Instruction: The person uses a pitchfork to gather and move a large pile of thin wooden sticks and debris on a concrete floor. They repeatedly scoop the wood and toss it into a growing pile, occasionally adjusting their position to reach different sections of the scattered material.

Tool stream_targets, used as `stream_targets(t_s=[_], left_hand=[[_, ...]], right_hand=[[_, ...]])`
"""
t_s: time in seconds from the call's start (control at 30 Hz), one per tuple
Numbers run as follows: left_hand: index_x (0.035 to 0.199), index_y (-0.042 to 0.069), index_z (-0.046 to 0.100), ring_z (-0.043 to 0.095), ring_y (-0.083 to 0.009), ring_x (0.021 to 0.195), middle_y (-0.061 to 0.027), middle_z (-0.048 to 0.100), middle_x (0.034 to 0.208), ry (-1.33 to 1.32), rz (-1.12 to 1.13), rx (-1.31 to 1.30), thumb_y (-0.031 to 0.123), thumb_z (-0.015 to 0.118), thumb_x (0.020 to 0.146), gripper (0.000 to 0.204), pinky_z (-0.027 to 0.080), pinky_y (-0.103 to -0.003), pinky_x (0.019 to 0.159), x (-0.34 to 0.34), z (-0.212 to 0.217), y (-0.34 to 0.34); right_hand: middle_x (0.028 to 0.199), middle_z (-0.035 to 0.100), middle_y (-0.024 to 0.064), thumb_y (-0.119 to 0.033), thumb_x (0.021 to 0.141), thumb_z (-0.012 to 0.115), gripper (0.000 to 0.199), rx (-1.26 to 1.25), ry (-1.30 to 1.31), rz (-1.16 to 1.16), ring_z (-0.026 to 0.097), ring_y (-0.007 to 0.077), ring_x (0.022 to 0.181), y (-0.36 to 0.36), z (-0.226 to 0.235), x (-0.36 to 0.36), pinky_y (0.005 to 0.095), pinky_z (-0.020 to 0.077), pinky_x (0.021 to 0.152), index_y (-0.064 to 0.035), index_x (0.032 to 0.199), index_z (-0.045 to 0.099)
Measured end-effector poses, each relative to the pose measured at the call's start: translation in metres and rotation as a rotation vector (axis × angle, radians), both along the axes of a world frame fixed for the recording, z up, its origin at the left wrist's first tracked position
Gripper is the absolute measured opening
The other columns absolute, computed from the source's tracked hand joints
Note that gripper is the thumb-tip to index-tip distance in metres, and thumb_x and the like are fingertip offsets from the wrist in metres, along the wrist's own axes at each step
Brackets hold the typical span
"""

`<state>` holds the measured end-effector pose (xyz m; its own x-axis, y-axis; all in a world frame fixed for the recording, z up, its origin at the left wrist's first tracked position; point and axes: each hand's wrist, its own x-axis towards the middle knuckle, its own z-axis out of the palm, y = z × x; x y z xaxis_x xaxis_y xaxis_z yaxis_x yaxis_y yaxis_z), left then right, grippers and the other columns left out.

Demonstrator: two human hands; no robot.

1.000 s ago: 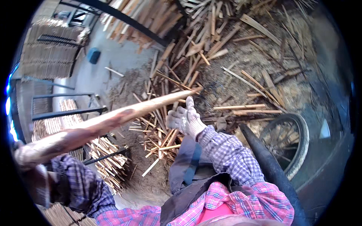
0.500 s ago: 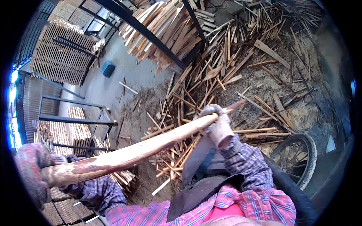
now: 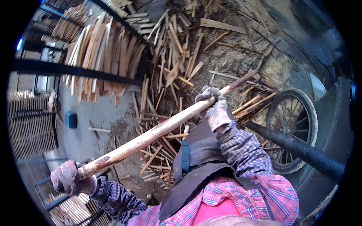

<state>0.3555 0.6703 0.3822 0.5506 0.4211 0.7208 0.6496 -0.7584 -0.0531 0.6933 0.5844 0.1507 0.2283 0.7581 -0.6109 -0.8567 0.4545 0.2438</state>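
A long peeled wooden pole (image 3: 151,134) with patches of brown bark slants across in front of me, its far right end higher in the picture. My left hand (image 3: 68,179), in a grey and red knit glove, is wrapped round the lower left end. Farther along, my right hand (image 3: 213,107) grips the pole in a greyish glove. Beyond that hand the pole narrows and darkens. Thin dark prongs or twigs meet its tip; whether they belong to it I cannot tell. Below the pole is my dark apron (image 3: 205,147).
Loose wood strips (image 3: 175,73) and sawdust litter the ground ahead. A spoked wheel (image 3: 313,128) stands at the right, with a dark pipe (image 3: 301,150) across it. Stacked boards (image 3: 98,56) sit behind a black metal frame (image 3: 75,70). A blue box (image 3: 70,119) lies at the left.
The view has turned to the right. The pole's left end and my left hand now appear farther from me and smaller, and the pole slants more steeply. Both hands keep their hold.
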Motion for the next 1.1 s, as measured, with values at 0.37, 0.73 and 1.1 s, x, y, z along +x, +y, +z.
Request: stream_targets(t_s=[0.37, 0.73, 1.1], left_hand=[[0.080, 0.006, 0.058, 0.052, -0.0206, 0.066, -0.0062, 0.055, 0.070, 0.295, 0.085, 0.225, 0.023, 0.060, 0.082, 0.017, 0.039, -0.033, 0.055, 0.088, 0.044, 0.133], [0.088, 0.005, 0.058, 0.053, -0.0190, 0.071, -0.0063, 0.056, 0.076, -0.465, 0.277, -0.498, 0.021, 0.058, 0.083, 0.017, 0.040, -0.031, 0.061, 0.270, -0.012, 0.302], [0.095, 0.004, 0.058, 0.054, -0.0174, 0.077, -0.0064, 0.057, 0.083, -0.593, 0.358, -0.630, 0.020, 0.056, 0.084, 0.020, 0.042, -0.028, 0.067, 0.374, -0.041, 0.363]], right_hand=[[0.058, 0.050, 0.0029, -0.023, 0.086, 0.056, 0.026, -0.320, -0.221, -0.144, 0.049, 0.0190, 0.053, 0.015, -0.104, 0.143, 0.0336, 0.0471, 0.057, -0.0058, 0.068, 0.047], [0.057, 0.052, 0.0107, -0.029, 0.086, 0.047, 0.032, -0.578, -0.133, 0.256, 0.056, 0.0296, 0.055, 0.072, -0.117, 0.290, 0.0425, 0.0486, 0.055, -0.0067, 0.063, 0.048], [0.054, 0.050, 0.0081, -0.023, 0.085, 0.053, 0.028, -0.589, 0.225, 0.236, 0.053, 0.0279, 0.054, 0.114, -0.093, 0.375, 0.0429, 0.0510, 0.059, -0.0069, 0.063, 0.049]])
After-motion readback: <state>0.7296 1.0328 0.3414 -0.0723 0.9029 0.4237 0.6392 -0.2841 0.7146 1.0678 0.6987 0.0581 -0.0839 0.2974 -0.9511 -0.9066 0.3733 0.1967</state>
